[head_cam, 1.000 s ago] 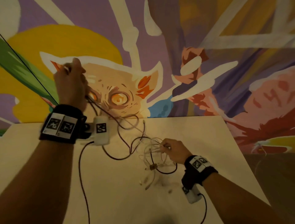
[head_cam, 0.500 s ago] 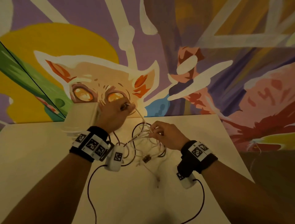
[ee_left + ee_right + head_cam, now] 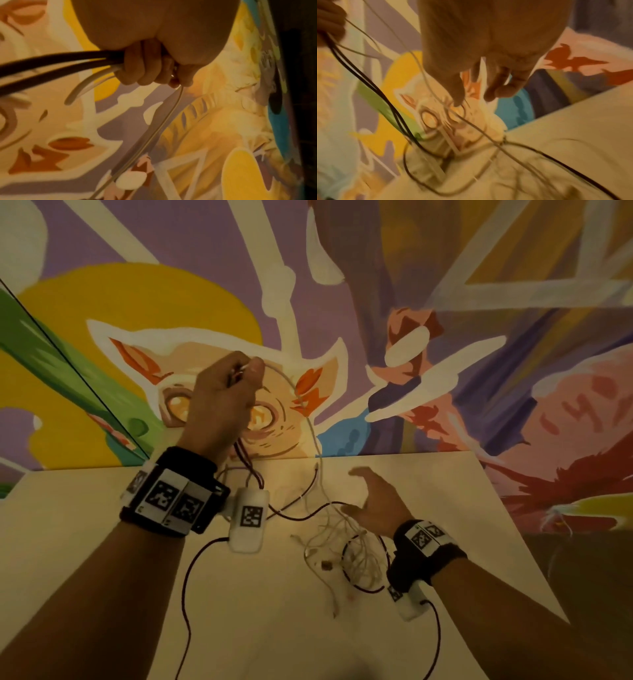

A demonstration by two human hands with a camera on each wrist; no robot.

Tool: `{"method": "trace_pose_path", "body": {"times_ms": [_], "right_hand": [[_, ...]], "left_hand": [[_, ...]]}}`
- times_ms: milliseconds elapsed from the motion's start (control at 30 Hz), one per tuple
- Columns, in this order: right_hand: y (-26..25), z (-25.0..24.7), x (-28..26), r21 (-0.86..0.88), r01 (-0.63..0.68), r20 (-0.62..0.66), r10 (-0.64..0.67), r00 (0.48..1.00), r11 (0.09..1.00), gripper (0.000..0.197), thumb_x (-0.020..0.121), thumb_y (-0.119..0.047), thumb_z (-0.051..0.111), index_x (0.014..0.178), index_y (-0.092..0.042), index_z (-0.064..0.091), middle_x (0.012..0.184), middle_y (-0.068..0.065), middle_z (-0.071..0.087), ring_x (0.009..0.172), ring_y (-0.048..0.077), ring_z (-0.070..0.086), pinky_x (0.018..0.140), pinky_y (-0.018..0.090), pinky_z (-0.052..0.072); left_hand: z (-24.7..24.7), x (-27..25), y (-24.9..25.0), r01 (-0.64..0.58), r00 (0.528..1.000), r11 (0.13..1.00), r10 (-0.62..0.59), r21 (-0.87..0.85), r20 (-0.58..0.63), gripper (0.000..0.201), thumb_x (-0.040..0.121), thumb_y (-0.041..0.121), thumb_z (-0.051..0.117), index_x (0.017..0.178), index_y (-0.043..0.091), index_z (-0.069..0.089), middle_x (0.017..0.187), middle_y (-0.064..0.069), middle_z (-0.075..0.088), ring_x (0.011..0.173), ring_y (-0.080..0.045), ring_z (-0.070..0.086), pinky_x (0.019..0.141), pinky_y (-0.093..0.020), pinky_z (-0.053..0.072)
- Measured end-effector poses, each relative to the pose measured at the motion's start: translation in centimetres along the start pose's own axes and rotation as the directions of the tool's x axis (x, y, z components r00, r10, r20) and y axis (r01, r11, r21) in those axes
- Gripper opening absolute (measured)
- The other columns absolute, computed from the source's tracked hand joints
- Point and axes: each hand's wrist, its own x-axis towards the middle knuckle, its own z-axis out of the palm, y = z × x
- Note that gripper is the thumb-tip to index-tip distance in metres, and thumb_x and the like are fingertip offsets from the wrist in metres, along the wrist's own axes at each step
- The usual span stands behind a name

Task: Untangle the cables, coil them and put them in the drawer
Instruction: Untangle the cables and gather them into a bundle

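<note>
My left hand (image 3: 236, 378) is raised in front of the wall and grips a bundle of cables in a fist. A thin white cable (image 3: 310, 419) runs from its thumb down to the table. Dark cables (image 3: 248, 465) hang below the palm. In the left wrist view the left hand (image 3: 150, 69) curls round two dark cables (image 3: 51, 65) and a white cable (image 3: 154, 135). The white tangle (image 3: 346, 546) lies on the table (image 3: 462, 525) with a dark loop (image 3: 363, 589) round it. My right hand (image 3: 370, 498) hovers over the tangle, its fingers (image 3: 501, 83) spread and holding nothing.
A painted mural wall (image 3: 445, 302) stands right behind the table's far edge. The table's right edge (image 3: 507, 542) slants close to my right wrist. The wrist camera's own dark lead (image 3: 186, 594) dangles from my left forearm across the near table. No drawer is in view.
My left hand has risen from the table toward the wall, pulling the cables up. My right hand has let go of the white tangle and spread its fingers.
</note>
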Motion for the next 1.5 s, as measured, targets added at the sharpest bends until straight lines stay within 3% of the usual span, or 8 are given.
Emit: {"method": "trace_pose_path", "body": {"times_ms": [200, 333, 467, 567, 733, 967, 1133, 1500], "right_hand": [[-3.9, 0.4, 0.4, 0.021, 0.005, 0.386, -0.013, 0.923, 1.000, 0.016, 0.089, -0.031, 0.060, 0.096, -0.017, 0.062, 0.093, 0.000, 0.069, 0.068, 0.014, 0.067, 0.066, 0.030, 0.053], [0.4, -0.2, -0.8, -0.168, -0.102, 0.310, 0.150, 0.939, 0.980, 0.022, 0.096, -0.023, 0.044, 0.077, -0.021, 0.055, 0.098, 0.010, 0.069, 0.089, 0.026, 0.061, 0.076, 0.033, 0.049], [-1.7, -1.7, -0.6, -0.163, 0.022, 0.277, 0.025, 0.960, 0.986, 0.029, 0.099, -0.029, 0.041, 0.093, -0.011, 0.063, 0.094, 0.011, 0.069, 0.090, 0.029, 0.061, 0.080, 0.036, 0.048], [-5.4, -2.9, -0.2, -0.182, 0.174, 0.284, -0.118, 0.952, 0.968, 0.032, 0.099, -0.034, 0.042, 0.097, -0.011, 0.063, 0.089, 0.009, 0.068, 0.083, 0.027, 0.060, 0.076, 0.037, 0.048], [-9.8, -4.3, -0.6, -0.094, 0.263, 0.215, -0.238, 0.947, 0.960, 0.012, 0.097, -0.029, 0.049, 0.098, -0.019, 0.055, 0.073, -0.001, 0.069, 0.067, 0.017, 0.062, 0.068, 0.037, 0.052], [-5.4, -3.8, -0.9, 0.061, 0.064, 0.251, -0.077, 0.965, 0.996, 0.002, 0.090, -0.021, 0.059, 0.089, -0.019, 0.058, 0.067, 0.002, 0.072, 0.056, 0.005, 0.063, 0.058, 0.020, 0.048], [0.3, -1.3, -1.8, -0.202, -0.097, 0.501, 0.188, 0.845, 0.975, 0.017, 0.093, -0.024, 0.051, 0.080, -0.019, 0.061, 0.080, 0.010, 0.075, 0.065, 0.013, 0.064, 0.070, 0.028, 0.053], [0.5, 3.3, -1.3, -0.170, -0.114, 0.489, 0.184, 0.853, 0.979, 0.016, 0.088, -0.031, 0.058, 0.093, -0.017, 0.063, 0.105, 0.006, 0.068, 0.097, 0.022, 0.062, 0.085, 0.034, 0.052]], "left_hand": [[0.5, 1.0, 1.8, -0.050, 0.973, 0.988, 0.016, -0.143, -0.232, 0.033, 0.098, 0.031, 0.050, 0.067, 0.020, 0.043, 0.046, 0.011, 0.028, 0.042, -0.011, 0.019, 0.041, -0.022, 0.018], [-4.6, 2.0, -0.3, 0.009, 0.885, 0.993, 0.048, 0.120, -0.462, 0.034, 0.093, 0.042, 0.053, 0.066, 0.022, 0.054, 0.054, -0.008, 0.045, 0.050, -0.028, 0.040, 0.047, -0.040, 0.034], [-4.7, 0.0, -5.9, 0.018, 1.000, 0.523, -0.009, 0.852, -0.015, 0.030, 0.096, 0.027, 0.047, 0.106, 0.006, 0.066, 0.104, -0.024, 0.067, 0.093, -0.042, 0.064, 0.078, -0.048, 0.051], [-1.0, -3.1, -7.4, 0.036, 0.961, 0.598, -0.241, 0.800, 0.137, 0.056, 0.093, 0.037, 0.057, 0.145, 0.024, 0.041, 0.106, -0.002, 0.069, 0.099, -0.021, 0.063, 0.098, -0.043, 0.046], [3.4, -5.6, -8.6, -0.115, 0.810, 0.751, -0.308, 0.650, 0.499, 0.026, 0.094, 0.040, 0.057, 0.109, 0.021, 0.066, 0.071, 0.016, 0.052, 0.067, 0.000, 0.048, 0.064, -0.022, 0.037], [1.1, -2.8, -5.4, 0.017, 0.999, 0.867, -0.032, 0.498, 0.022, 0.033, 0.099, 0.036, 0.050, 0.080, 0.010, 0.056, 0.068, 0.008, 0.053, 0.072, -0.012, 0.055, 0.070, -0.029, 0.042], [-3.6, -0.1, -1.7, 0.015, 0.968, 0.849, 0.120, 0.528, -0.220, 0.035, 0.099, 0.036, 0.049, 0.079, 0.008, 0.053, 0.058, -0.003, 0.043, 0.051, -0.011, 0.040, 0.053, -0.031, 0.030], [-2.1, -4.0, -10.7, 0.454, 0.888, 0.702, -0.406, 0.548, -0.216, 0.029, 0.093, 0.027, 0.061, 0.115, 0.009, 0.057, 0.104, -0.010, 0.060, 0.096, -0.031, 0.055, 0.077, -0.030, 0.035]]}}
